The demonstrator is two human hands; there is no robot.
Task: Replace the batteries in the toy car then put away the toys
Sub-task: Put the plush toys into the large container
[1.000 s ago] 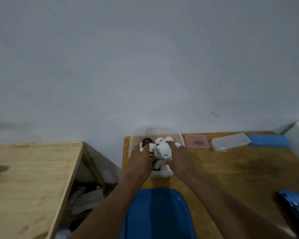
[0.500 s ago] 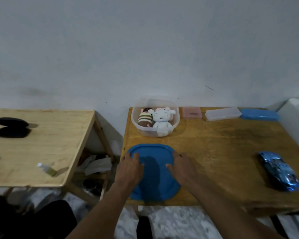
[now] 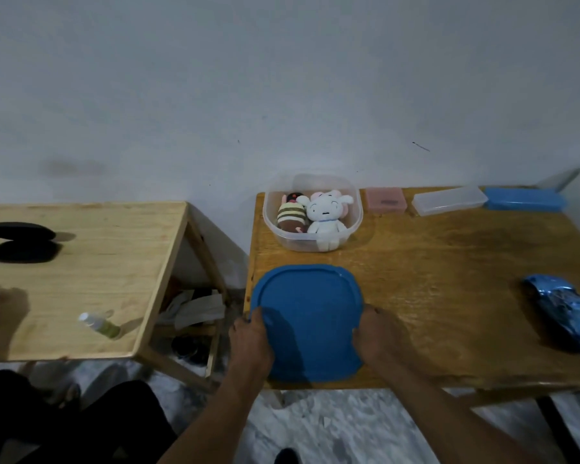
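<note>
Opp. edges of flat blue plastic lid (image 3: pixel 307 313) are gripped by left hand (image 3: pixel 252 339) & right hand (image 3: pixel 375 333); judged light, bendy.

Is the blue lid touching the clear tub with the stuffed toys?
Apart. The head view shows a strip of bare table between the blue lid and the clear tub.

My left hand (image 3: pixel 252 339) and right hand (image 3: pixel 377 333) grip opposite side edges of the blue lid (image 3: pixel 310 316), fingers curled, forearms angling inward.
</note>
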